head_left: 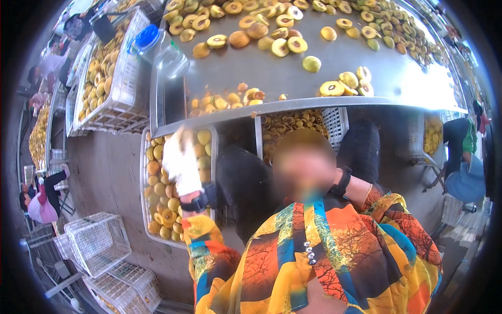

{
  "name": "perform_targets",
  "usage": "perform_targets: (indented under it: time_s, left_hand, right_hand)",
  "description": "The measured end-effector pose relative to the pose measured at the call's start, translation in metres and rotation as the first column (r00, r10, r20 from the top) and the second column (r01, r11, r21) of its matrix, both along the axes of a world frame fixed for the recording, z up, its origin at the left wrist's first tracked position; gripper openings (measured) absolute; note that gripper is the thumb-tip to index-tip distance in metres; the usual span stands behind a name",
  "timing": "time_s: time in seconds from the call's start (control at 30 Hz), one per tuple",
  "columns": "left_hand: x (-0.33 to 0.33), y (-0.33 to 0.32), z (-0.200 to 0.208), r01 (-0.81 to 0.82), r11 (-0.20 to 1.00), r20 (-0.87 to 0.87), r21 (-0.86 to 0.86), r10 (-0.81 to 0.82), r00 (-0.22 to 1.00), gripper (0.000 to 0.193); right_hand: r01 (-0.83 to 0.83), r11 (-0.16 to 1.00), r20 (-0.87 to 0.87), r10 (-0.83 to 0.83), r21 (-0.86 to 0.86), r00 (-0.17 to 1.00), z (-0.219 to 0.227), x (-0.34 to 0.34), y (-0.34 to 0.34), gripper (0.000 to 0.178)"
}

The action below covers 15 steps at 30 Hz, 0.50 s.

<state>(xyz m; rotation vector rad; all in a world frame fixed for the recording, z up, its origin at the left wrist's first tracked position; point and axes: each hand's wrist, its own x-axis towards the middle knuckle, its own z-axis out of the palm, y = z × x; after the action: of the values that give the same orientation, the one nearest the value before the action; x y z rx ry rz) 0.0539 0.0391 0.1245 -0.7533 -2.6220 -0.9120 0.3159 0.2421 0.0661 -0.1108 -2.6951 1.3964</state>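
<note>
My left hand [180, 159], in a white glove smeared by motion, is over a white crate [145, 193] of whole yellow stone fruit [164, 201] beside my left leg. Its fingers cannot be made out. A black band circles that wrist. From the right comes my right wrist [360, 189], also with a black band; the hand itself is lost in a blurred patch at my lap. In front is a metal table [251, 68] with halved fruit [285, 46], some showing brown pits. Several small pieces [225, 100] lie along its near edge, and more halves [334, 88] sit to the right.
A clear bottle with a blue cap [166, 55] stands at the table's left corner. Below the table is a crate of cut pieces [298, 123]. A full crate [137, 78] stands left; further crates [107, 243] sit lower left. Other people work at both sides.
</note>
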Motion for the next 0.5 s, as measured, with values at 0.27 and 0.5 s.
perform_targets:
  time_s: [0.27,0.5]
  left_hand:
    - [0.053,0.294,0.033,0.713,0.681,0.107,-0.167,-0.707,0.699,0.031]
    - [0.070,0.370,-0.016,0.685,0.533,0.281,-0.497,-0.648,0.708,0.029]
  right_hand:
    - [0.256,0.967,-0.018,-0.256,-0.017,0.966,0.008,0.045,0.022,0.039]
    - [0.544,0.838,0.188,-0.540,0.038,0.820,0.049,0.102,0.055,0.042]
